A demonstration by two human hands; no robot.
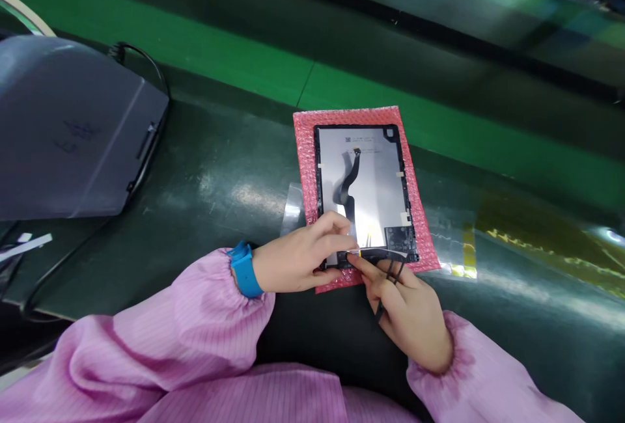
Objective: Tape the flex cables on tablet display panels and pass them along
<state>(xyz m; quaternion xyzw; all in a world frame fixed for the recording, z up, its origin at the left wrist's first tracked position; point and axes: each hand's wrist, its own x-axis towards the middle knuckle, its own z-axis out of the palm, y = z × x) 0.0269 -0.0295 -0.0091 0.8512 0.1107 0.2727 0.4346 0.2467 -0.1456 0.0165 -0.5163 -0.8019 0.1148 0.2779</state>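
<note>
A tablet screen [375, 182] in a black frame lies with its silvery back up on a pink bubble-wrap sheet [305, 143]. From its upper middle a dark flex cable [350, 182] runs down, and its lower end goes behind my fingers. My left hand [312, 250], in a blue wrist strap [245, 270], pinches the screen's lower edge, thumb low and fingers curled over the panel. Black tweezers [383, 302] are tucked in my right hand [403, 309], tips pointing up and right. Its index fingertip presses the lower edge beside my left fingers. What lies under that fingertip is hidden.
A large grey machine housing [73, 130] with a black cable stands at the left. Clear film [291, 208] shows beside the wrap, and yellow-edged film [469, 250] lies to its right. The dark green bench [219, 169] meets a bright green strip behind.
</note>
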